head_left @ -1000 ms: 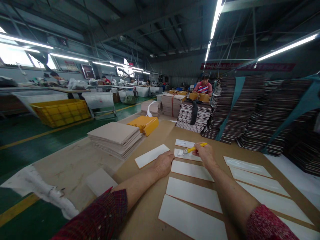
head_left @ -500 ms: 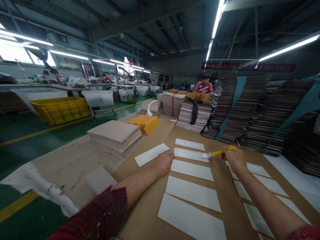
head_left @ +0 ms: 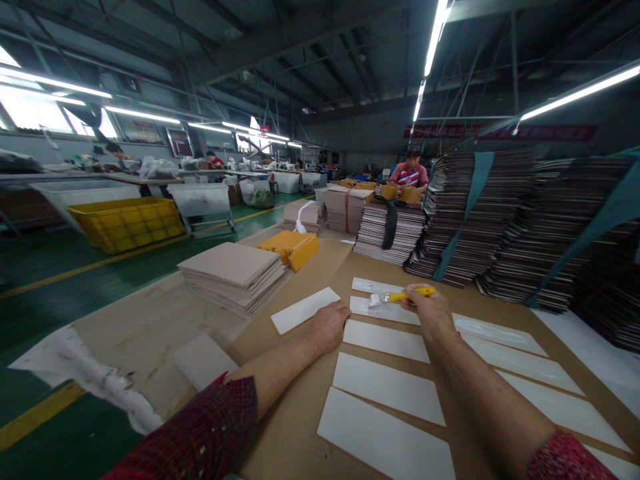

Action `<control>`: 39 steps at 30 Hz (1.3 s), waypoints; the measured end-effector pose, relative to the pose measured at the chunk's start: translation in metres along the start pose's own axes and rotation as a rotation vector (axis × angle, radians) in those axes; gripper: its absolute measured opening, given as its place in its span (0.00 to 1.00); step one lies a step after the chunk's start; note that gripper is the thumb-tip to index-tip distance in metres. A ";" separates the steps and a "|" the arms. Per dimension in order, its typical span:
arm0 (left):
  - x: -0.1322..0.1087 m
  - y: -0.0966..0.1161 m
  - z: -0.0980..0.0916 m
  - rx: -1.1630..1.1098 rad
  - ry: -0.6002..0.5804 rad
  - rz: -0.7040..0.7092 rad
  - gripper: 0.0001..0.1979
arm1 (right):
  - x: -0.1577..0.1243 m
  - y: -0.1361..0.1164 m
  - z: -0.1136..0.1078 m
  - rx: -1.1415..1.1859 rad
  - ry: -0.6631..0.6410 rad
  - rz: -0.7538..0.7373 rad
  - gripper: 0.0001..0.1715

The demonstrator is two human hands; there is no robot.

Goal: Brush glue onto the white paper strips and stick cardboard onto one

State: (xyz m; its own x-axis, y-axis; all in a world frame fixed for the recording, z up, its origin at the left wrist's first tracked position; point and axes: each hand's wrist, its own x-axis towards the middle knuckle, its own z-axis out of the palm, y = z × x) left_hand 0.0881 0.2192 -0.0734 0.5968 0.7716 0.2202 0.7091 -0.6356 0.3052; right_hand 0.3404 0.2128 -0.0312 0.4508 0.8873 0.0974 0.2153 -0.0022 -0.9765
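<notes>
My right hand (head_left: pixel 429 312) is closed around the yellow handle of a paintbrush (head_left: pixel 397 296). Its white-coated bristles rest on a narrow white strip (head_left: pixel 360 306), which has a wet shine. At that strip's left end my left hand (head_left: pixel 330 327) lies low on the table, fingers curled and touching the end; the fingertips are partly hidden. Left of this hand lies a slanted white strip (head_left: pixel 305 310). Another strip with white smears (head_left: pixel 364 285) is just beyond the brushed one. Nearer to me are several white panels (head_left: pixel 387 387), laid in a column.
Shiny white panels (head_left: pixel 525 363) lie beyond my right forearm. A stack of grey boards (head_left: pixel 230 267) and folded yellow pieces (head_left: pixel 290 248) stand at left. Tall bundles of dark-edged sheets (head_left: pixel 475 213) rise at the back right. A person (head_left: pixel 409 175) works behind the stacks.
My right hand has moved left with the paintbrush, drawing the bristles from the strip's right end toward its middle. My left hand stays at the strip's left end.
</notes>
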 end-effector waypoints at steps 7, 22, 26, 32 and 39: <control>0.000 0.000 0.000 0.008 0.005 0.004 0.14 | -0.017 -0.012 -0.007 -0.273 -0.174 -0.161 0.18; 0.000 0.000 0.002 -0.002 0.017 0.014 0.15 | -0.011 -0.013 -0.025 -0.297 -0.195 -0.252 0.23; 0.000 0.001 0.000 0.003 0.007 0.004 0.14 | -0.015 -0.011 0.011 -0.274 -0.266 -0.309 0.24; 0.000 0.003 -0.001 0.002 -0.001 -0.007 0.13 | -0.013 -0.011 0.011 -0.338 -0.331 -0.344 0.23; -0.001 -0.001 0.004 -0.024 0.018 -0.001 0.13 | 0.002 -0.007 -0.044 -0.465 -0.256 -0.224 0.21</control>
State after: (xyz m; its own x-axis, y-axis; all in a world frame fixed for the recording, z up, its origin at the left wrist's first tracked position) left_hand 0.0885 0.2191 -0.0770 0.5890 0.7729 0.2360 0.7007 -0.6339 0.3275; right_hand 0.3782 0.1947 -0.0160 0.1388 0.9728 0.1856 0.6656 0.0471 -0.7448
